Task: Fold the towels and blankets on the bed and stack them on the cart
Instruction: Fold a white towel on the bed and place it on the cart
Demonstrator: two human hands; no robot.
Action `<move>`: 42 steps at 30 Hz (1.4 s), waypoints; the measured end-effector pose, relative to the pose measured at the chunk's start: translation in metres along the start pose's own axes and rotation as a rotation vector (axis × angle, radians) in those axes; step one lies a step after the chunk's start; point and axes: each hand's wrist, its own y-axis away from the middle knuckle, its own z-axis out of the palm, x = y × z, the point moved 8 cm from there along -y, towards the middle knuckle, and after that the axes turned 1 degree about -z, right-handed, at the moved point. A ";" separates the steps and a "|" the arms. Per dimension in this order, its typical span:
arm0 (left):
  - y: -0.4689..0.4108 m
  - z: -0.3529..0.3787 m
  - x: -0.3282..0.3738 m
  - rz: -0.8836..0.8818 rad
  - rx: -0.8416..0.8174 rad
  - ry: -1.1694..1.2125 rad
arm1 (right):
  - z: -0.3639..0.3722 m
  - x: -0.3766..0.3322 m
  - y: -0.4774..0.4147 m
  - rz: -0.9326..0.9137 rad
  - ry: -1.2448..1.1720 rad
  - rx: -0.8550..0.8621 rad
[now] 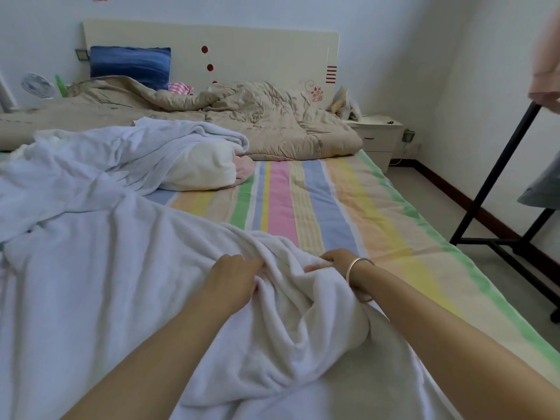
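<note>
A large white towel [91, 283] lies rumpled across the near left of the bed. My left hand [235, 280] and my right hand [336, 262], which wears a bangle at the wrist, both clutch its bunched edge near the middle of the bed. More white towels or blankets [136, 150] are heaped behind it, over a cream and pink bundle [209, 168]. The black frame of the cart [497, 165] stands off the bed's right side, with grey cloth [542, 186] on it.
A striped pastel sheet [318, 201] covers the mattress. A beige quilt [257, 122] lies crumpled by the headboard with a blue pillow [130, 65]. A white nightstand [378, 137] stands at the back right. Another person's hand [545, 92] rests on the cart's top.
</note>
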 end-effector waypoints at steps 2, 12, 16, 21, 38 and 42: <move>-0.001 -0.002 0.006 0.021 0.007 -0.102 | -0.017 0.008 0.007 -0.028 0.048 0.111; 0.037 0.001 -0.059 -0.370 -0.249 -0.531 | -0.116 0.131 0.094 0.574 0.612 0.215; 0.040 -0.002 -0.062 -0.329 -0.423 -0.503 | -0.117 0.109 0.094 0.504 0.872 0.144; 0.033 -0.027 -0.054 -0.317 -0.237 -0.217 | -0.092 0.055 0.047 -0.051 0.938 0.264; 0.012 0.007 0.008 -0.066 -0.524 0.392 | -0.075 0.071 0.068 0.113 0.900 -0.111; 0.015 0.004 0.004 -0.045 -0.688 0.320 | -0.068 0.068 0.073 0.123 1.091 -0.128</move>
